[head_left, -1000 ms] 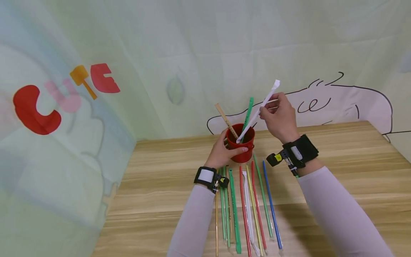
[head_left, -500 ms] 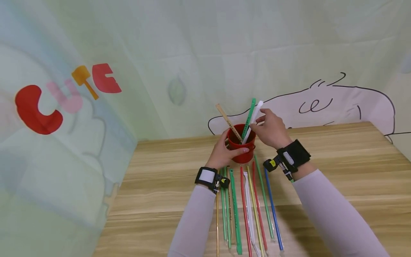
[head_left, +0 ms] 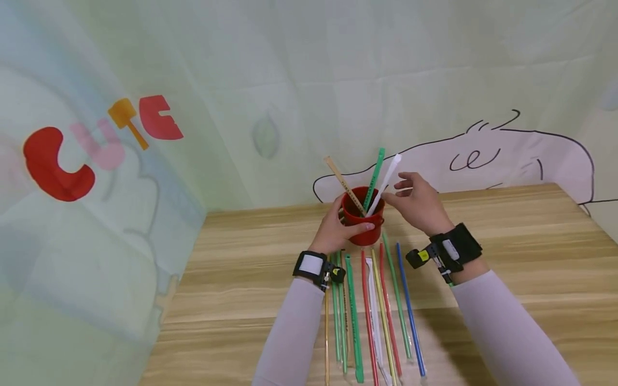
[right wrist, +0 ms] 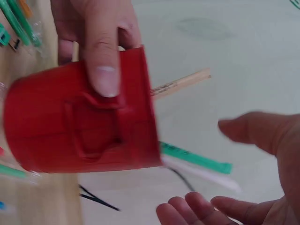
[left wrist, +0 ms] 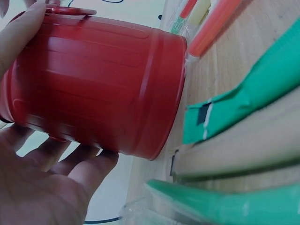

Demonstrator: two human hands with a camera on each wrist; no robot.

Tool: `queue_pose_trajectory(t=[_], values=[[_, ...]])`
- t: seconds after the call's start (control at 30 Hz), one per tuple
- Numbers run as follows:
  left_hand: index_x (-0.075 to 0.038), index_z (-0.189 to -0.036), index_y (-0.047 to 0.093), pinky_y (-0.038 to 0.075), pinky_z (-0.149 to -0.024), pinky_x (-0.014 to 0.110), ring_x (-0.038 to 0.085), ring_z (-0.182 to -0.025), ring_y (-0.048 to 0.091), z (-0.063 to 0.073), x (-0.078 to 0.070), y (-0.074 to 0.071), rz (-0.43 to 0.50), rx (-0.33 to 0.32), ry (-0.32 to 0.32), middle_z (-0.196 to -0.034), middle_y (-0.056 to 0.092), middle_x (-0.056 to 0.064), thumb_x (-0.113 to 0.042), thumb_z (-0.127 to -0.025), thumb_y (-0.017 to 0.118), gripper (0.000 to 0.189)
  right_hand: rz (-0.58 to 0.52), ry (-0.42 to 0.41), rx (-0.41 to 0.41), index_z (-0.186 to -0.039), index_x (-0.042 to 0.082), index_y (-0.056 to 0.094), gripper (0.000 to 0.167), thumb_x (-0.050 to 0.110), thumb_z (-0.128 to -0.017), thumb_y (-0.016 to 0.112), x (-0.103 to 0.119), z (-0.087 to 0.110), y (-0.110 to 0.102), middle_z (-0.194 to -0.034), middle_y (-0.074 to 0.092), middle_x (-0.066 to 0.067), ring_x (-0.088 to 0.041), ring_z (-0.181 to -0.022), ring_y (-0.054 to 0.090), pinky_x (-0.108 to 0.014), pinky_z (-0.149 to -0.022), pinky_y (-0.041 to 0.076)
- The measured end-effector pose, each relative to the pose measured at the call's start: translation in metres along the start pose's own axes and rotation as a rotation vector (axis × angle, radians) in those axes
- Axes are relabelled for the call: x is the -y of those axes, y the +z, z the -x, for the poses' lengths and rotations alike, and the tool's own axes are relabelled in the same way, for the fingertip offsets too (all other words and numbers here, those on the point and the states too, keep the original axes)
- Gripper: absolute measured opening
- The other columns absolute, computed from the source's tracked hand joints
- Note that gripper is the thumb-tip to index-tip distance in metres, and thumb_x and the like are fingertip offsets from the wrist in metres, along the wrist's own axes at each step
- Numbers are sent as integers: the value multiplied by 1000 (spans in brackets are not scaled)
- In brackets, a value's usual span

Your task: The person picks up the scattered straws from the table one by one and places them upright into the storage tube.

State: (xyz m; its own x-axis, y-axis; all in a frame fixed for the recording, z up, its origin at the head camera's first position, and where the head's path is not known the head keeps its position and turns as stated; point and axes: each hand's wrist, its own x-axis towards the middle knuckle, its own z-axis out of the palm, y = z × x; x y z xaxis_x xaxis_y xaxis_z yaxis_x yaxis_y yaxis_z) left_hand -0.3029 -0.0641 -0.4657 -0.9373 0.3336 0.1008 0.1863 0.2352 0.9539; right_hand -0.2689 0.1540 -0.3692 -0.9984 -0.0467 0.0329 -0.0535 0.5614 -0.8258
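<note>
My left hand [head_left: 333, 230] grips a small red bucket [head_left: 363, 238], thumb across its front and fingers round the far side. Three paper-wrapped straws lean in the bucket: a tan straw [head_left: 340, 180] to the left, a green straw [head_left: 374, 177] and a white straw [head_left: 388, 179] to the right. My right hand [head_left: 419, 205] is just right of the white straw, holding nothing. In the right wrist view its thumb and fingers are spread apart, with the white straw's tip [right wrist: 229, 183] near the fingers. The left wrist view shows the bucket's side [left wrist: 103, 84] against my left fingers.
Several wrapped straws lie in a row on the wooden table [head_left: 241, 300] in front of the bucket, among them a wide green straw [head_left: 354, 321] and a blue straw [head_left: 410, 311] at the right end. A printed cloth [head_left: 217, 80] hangs behind the table.
My right hand lowered the white straw into the bucket beside the green one, then let go and drew back slightly right and down. The left hand stays on the bucket.
</note>
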Motion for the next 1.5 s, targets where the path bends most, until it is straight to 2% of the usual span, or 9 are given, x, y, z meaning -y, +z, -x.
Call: queue_pose_trajectory(t=[0.1, 0.37, 0.47, 0.6, 0.87, 1.03, 1.23, 1.5], values=[[-37, -156, 36, 53, -107, 49, 28, -141, 48, -1, 0, 0, 1, 0, -2, -154, 49, -4, -37, -86, 85, 85, -72, 13, 45, -161, 2, 25, 88, 40, -97, 70, -13, -1, 7, -152, 47, -24, -43, -138, 50, -60, -105, 52], [-37, -158, 33, 54, -106, 50, 31, -141, 50, -2, 1, 0, -11, 2, 6, -156, 48, -1, -34, -87, 85, 87, -249, -19, 129, -165, 4, 12, 102, 34, -93, 78, -38, -4, 37, -162, 33, -24, -48, -150, 33, -68, -115, 39], [-36, -159, 32, 53, -106, 52, 32, -142, 50, -1, 2, 0, -16, 1, -7, -158, 47, 1, -32, -89, 84, 87, -302, -43, 135, -165, 7, 13, 103, 33, -92, 80, -41, -5, 48, -163, 33, -22, -46, -149, 34, -67, -117, 37], [-35, -160, 31, 51, -110, 51, 31, -143, 48, -1, 3, -1, -38, -4, -7, -159, 46, 3, -28, -91, 81, 85, -350, -71, 116, -162, 10, 22, 97, 31, -89, 82, -41, -8, 59, -159, 39, -18, -40, -144, 39, -64, -116, 39], [-31, -160, 32, 47, -115, 49, 30, -145, 46, -4, 6, -2, -56, -18, 8, -158, 47, 4, -21, -90, 81, 86, -350, -125, 70, -155, 8, 30, 92, 28, -85, 86, -40, -15, 75, -154, 44, -18, -38, -141, 45, -59, -115, 43], [-29, -161, 31, 49, -113, 49, 32, -144, 47, -4, 6, -2, -49, -17, 14, -159, 45, 5, -19, -90, 80, 87, -336, -116, 17, -154, 7, 30, 94, 31, -83, 88, -42, -18, 84, -153, 46, -17, -37, -139, 47, -60, -114, 43], [-29, -162, 29, 48, -114, 49, 32, -145, 46, -3, 2, -3, -56, -18, 14, -160, 44, 5, -21, -91, 79, 88, -297, -111, 22, -154, 9, 31, 94, 34, -82, 88, -42, -21, 83, -152, 47, -16, -35, -137, 49, -59, -111, 46], [-31, -162, 28, 48, -114, 47, 29, -146, 46, 1, 0, -2, -135, -8, 5, -160, 46, 4, -25, -90, 81, 90, -283, -101, 25, -153, 9, 33, 92, 32, -83, 88, -42, -18, 82, -150, 49, -15, -35, -136, 50, -58, -111, 46]])
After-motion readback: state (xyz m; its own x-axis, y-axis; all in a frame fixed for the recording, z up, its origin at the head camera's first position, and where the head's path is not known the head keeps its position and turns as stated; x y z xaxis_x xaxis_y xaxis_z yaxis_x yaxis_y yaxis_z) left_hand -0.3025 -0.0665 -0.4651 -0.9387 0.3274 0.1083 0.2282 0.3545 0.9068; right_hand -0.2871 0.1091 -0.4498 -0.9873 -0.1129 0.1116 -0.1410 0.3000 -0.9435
